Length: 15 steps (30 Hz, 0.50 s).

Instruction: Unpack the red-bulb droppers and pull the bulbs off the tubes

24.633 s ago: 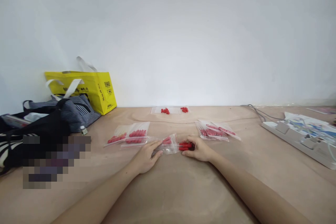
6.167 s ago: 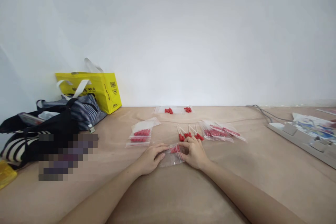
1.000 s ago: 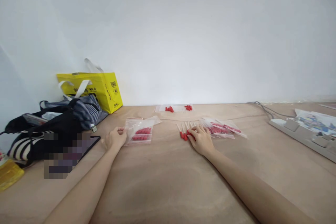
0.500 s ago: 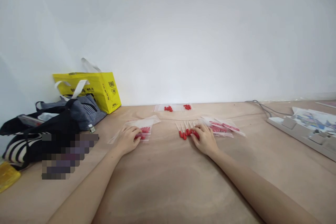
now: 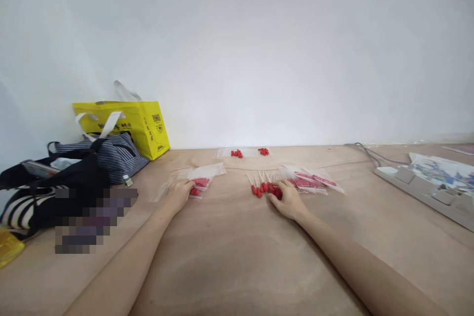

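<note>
While both forearms reach in from the lower corners and slant toward each other, each hand lies palm-down, low over the wood-toned surface (image 5: 237, 256). The left hand (image 5: 179, 195) has its fingers bent over the near left part of a stack of clear plastic zip bags with red pieces inside (image 5: 202, 182); whether it pinches a bag or only rests on it, I cannot tell. The right hand (image 5: 287, 198) is arched, thumb below and fingers curled over the right end of a row of thin white sticks with red rounded heads (image 5: 258, 189). Its fingertips meet the red heads there, though whether any are pinched is hidden. The row lies between the two hands, heads toward the person, sticks pointing toward the wall. Just beyond the right hand, a second pile of clear bags with red contents (image 5: 309, 181) overlaps untidily.

A second ago the left hand was at the left edge of its stack, clear of the red pieces; now its fingers reach over them, and the stack is skewed rather than squared up. The right hand has stayed at the row. About six seconds ago, both hands were together at a single bag in the middle.
</note>
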Tool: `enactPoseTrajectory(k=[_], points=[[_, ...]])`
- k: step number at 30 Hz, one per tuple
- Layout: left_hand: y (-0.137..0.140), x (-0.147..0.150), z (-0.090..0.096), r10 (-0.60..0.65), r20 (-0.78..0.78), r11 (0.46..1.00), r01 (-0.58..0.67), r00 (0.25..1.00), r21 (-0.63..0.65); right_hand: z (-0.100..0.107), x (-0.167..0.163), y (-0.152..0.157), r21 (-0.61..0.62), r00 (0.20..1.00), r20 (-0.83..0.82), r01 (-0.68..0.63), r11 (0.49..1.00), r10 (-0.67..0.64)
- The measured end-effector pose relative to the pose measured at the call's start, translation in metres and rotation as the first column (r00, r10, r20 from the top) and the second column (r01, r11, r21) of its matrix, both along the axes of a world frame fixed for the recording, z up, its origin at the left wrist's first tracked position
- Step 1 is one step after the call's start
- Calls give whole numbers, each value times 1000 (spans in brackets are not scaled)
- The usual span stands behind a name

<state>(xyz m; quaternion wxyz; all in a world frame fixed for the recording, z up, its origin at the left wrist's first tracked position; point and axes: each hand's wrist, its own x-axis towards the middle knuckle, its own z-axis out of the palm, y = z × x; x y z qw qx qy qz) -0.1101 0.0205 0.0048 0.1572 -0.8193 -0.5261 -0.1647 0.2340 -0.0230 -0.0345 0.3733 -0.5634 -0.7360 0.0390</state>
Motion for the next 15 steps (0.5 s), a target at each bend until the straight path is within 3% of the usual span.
enactPoseTrajectory(k=[4, 8, 12, 15], points=[[-8, 15, 6, 39, 24, 994, -42, 999, 99, -3, -1, 2, 49, 1000, 7, 3, 999, -4], [-25, 45, 9, -57, -22, 983, 60, 998, 176, -7, 0, 6, 128, 999, 22, 29, 991, -32], [-46, 78, 1, -194, -13, 976, 194, 981, 96, -3, -1, 3, 210, 999, 25, 14, 977, -20], [-58, 97, -6, -248, 164, 966, 257, 955, -32, 3, -7, -5, 234, 997, 71, -46, 971, 31]])
